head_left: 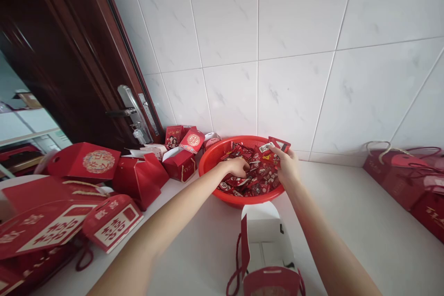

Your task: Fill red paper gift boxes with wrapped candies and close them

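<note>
A round red plastic basket (pixel 210 188) full of small red wrapped packets (pixel 256 184) stands against the tiled wall. My left hand (pixel 237 167) reaches into the basket, its fingers down among the packets; what they hold, if anything, is hidden. Over the basket's right side, my right hand (pixel 287 163) is closed on a red packet (pixel 279 143) with a white label. In front of the basket sits an open box (pixel 268 245), white inside and red outside, with dark red cord handles. Neither hand touches this box.
Red gift boxes (pixel 99 162) with gold and white patterns crowd the left side. More red boxes with rope handles (pixel 402 175) stand at the right edge. A dark wooden door (pixel 79 51) with a metal handle is at the left.
</note>
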Tool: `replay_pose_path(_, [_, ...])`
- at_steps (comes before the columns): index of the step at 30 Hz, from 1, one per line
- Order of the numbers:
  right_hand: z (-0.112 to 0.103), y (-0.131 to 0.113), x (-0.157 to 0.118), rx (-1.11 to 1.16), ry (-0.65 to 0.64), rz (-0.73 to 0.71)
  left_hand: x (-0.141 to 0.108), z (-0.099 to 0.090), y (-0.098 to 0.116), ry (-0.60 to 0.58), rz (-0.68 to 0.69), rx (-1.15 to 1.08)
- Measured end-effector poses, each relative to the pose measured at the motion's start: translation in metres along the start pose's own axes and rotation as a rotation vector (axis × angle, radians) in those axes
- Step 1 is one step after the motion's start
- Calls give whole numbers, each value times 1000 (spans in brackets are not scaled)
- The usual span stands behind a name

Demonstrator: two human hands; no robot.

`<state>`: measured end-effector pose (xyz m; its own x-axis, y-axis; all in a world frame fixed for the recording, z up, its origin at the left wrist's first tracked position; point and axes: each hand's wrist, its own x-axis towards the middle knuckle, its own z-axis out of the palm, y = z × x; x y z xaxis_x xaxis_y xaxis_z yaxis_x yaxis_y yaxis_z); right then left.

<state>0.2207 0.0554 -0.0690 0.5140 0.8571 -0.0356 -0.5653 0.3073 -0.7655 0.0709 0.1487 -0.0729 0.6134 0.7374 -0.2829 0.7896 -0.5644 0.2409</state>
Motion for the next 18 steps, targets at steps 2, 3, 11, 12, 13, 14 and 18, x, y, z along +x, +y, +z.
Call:
replay_pose_path(2, [0,0,0,0,7,-7,-1,-1,0,-21,13,-19])
replay_pose_path(3, [0,0,0,-1,11,-9,-1,-1,0,-25,17,-32])
replay_pose_path(11, [1,-2,-1,0,23,-9,0,-6,-7,-58,87,-227])
replay_pose_path(12, [1,-2,0,-3,20,-14,-1,-7,-7,-68,108,-269])
replay_pose_path(13, [1,-1,1,-5,18,-22,-2,-8,-6,-81,132,-315])
replay_pose_path(14, [0,-1,1,-9,19,-27,-3,-8,-5,-97,156,-364])
replay_pose_path(18, [0,-1,2,-12,71,-48,-5,-9,-1,-116,224,-539])
